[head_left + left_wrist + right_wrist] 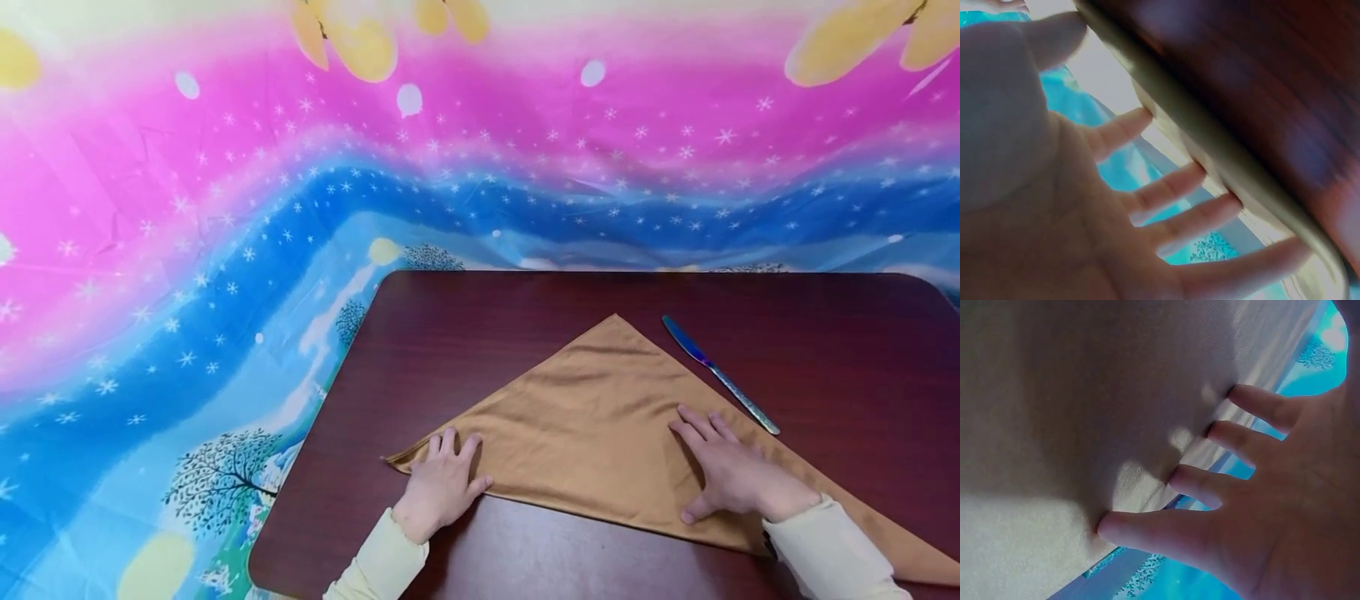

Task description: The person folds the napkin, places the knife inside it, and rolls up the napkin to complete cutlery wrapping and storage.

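Observation:
A tan cloth napkin [585,425], folded into a large triangle, lies on the dark wooden table with its peak toward the far side. My left hand [441,479] rests near its left corner, fingers spread and fingertips touching the cloth along the folded edge. On the right part of the napkin, my right hand [731,473] presses with spread fingertips, the palm raised. Both wrist views show those fingertips on the fabric, with the left palm [1054,206] and right palm [1297,500] lifted off it. Slight wrinkles cross the cloth's upper half.
A shiny table knife [712,367] lies slantwise just beyond the napkin's right slope. The brown table [345,400] has rounded corners. Behind it hangs a pink and blue printed backdrop [480,150]. The napkin's right corner reaches the frame's edge.

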The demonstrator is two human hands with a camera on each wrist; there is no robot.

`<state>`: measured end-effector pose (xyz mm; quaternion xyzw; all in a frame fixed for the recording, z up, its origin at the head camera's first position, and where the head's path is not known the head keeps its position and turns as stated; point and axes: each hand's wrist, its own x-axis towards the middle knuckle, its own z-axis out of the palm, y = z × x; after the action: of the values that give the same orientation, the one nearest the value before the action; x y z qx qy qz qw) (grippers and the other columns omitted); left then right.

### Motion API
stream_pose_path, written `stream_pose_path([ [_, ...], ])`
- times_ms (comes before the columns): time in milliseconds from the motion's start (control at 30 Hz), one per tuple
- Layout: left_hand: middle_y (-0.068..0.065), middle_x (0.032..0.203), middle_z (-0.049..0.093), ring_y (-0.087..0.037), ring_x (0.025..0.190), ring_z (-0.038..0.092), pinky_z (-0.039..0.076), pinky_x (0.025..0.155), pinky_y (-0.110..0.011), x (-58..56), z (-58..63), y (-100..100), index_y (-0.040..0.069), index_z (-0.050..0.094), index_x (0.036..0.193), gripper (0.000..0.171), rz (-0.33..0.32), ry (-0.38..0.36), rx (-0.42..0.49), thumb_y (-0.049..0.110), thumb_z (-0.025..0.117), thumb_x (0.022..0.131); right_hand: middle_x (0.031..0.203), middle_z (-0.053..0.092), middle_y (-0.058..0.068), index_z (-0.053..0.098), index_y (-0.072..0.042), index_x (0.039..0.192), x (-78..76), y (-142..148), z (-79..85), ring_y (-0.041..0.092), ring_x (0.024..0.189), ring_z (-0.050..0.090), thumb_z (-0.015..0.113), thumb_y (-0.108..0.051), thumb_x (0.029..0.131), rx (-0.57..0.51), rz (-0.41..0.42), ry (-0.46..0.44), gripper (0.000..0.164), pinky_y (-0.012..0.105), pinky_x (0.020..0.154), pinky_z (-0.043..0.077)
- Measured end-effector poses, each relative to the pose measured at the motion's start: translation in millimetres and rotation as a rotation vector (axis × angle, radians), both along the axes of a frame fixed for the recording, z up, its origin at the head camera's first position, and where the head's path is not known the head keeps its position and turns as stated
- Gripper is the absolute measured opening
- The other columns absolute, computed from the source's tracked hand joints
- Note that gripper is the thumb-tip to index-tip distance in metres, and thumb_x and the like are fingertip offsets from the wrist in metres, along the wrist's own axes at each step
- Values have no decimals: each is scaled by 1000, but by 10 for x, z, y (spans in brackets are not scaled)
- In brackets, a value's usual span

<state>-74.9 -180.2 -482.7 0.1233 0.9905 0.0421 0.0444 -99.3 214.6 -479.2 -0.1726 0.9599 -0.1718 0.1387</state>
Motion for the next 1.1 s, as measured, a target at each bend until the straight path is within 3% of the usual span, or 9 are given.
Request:
stream_pose_path([
  [100, -12, 126, 49, -33, 115, 51, 51, 65, -54, -18, 1, -58, 22, 49, 135, 56, -22, 7, 16, 51, 62, 88, 147, 33, 28, 46, 2, 135, -53, 44, 64, 62, 127, 30, 91, -46, 49, -15, 32, 17, 108, 74, 85, 37],
  [200, -12, 128, 50, -33, 118, 50, 50, 70, -52, -20, 4, -112, 22, 51, 136, 57, -38, -4, 35, 50, 62, 88, 125, 55, 24, 59, 1, 118, -168, 119, 162, 48, 111, 54, 86, -41, 63, 3, 80, 70, 75, 57, 87, 46],
  [267, -13, 129, 51, -34, 119, 50, 50, 73, -53, -18, 12, -132, 20, 52, 136, 57, -45, -4, 52, 49, 63, 88, 107, 63, 14, 64, -5, 105, -280, 176, 243, 31, 93, 62, 82, -33, 73, 32, 88, 122, 46, 46, 78, 50],
  [367, -13, 127, 52, -35, 116, 52, 50, 74, -52, -12, 22, -142, 17, 54, 134, 58, -56, 10, 60, 47, 66, 87, 85, 60, 2, 64, -10, 91, -473, 274, 338, 15, 72, 54, 75, -18, 81, 71, 51, 189, 17, 35, 60, 46],
  [533, -14, 124, 54, -35, 113, 53, 51, 72, -51, -7, 56, -122, 14, 56, 131, 57, -67, 24, 66, 43, 70, 84, 74, 56, 7, 60, -5, 83, -725, 431, 417, 19, 64, 48, 69, -9, 84, 97, -86, 164, 9, 34, 52, 40],
  [667, -15, 124, 53, -35, 113, 54, 52, 71, -50, -1, 87, -98, 13, 56, 132, 57, -72, 13, 51, 42, 70, 84, 72, 58, 10, 60, -4, 79, -841, 484, 407, 23, 63, 53, 68, -9, 83, 108, -161, 131, 11, 39, 52, 42],
  [933, -15, 126, 51, -35, 117, 52, 53, 64, -49, 15, 117, -71, 12, 53, 133, 59, -61, -35, 46, 43, 69, 85, 72, 60, 15, 59, -4, 75, -958, 507, 336, 27, 63, 54, 63, -6, 83, 127, -235, 48, 9, 41, 52, 44],
  [1100, -15, 127, 51, -35, 116, 52, 53, 63, -48, 17, 114, -67, 12, 54, 133, 60, -63, -32, 40, 45, 69, 85, 73, 60, 17, 58, -6, 70, -973, 534, 321, 29, 64, 55, 58, -1, 80, 131, -243, 43, 11, 42, 52, 44],
])
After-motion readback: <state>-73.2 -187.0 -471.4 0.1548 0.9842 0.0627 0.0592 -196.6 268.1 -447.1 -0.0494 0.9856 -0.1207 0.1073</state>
